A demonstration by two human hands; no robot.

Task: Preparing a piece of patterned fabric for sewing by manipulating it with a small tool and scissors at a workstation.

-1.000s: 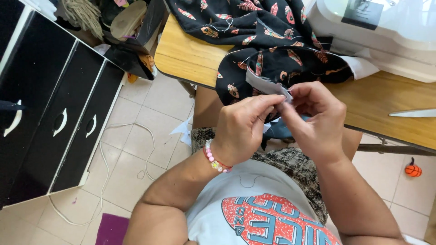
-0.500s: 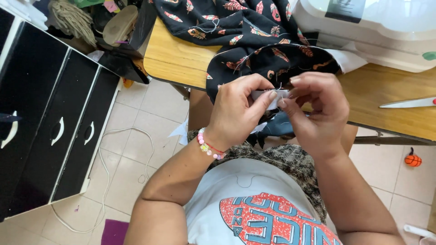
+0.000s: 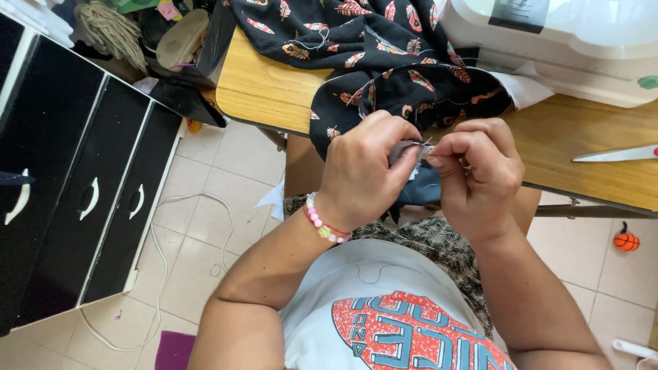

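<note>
1. At the far left we see a black cabinet (image 3: 75,185) with white curved handles, standing on the tiled floor (image 3: 205,226); a pale cord (image 3: 161,274) loops across the tiles just beside it.
2. Above the cabinet, at the table's left end, lie a tangle of tan string (image 3: 110,31) and a shoe sole (image 3: 181,38).
3. The wooden table (image 3: 267,89) carries a dark fabric (image 3: 370,48) printed with orange and pink feathers — it spills over the near edge and hangs down toward our hands.
4. Our left hand (image 3: 363,171) is closed narrowly: thumb and fingertips pinch a small grey piece of fabric (image 3: 404,149) at the hanging edge of the dark fabric. A beaded bracelet (image 3: 323,223) of pink, white and green beads circles this wrist.
5. The grey piece sits between the two hands, just in front of the table edge and above our lap.
6. Our right hand (image 3: 480,175) is also curled tight, fingertips meeting the left hand's at the grey piece — it holds the same bit of cloth, and whether it also holds a needle we cannot tell.
7. Behind the hands a white sewing machine (image 3: 569,48) stands on the table, touching the dark fabric.
8. Farther right, scissors (image 3: 613,154) lie flat on the table, well apart from the hands.
9. On the floor at the right sits a small orange ball (image 3: 626,241).
</note>
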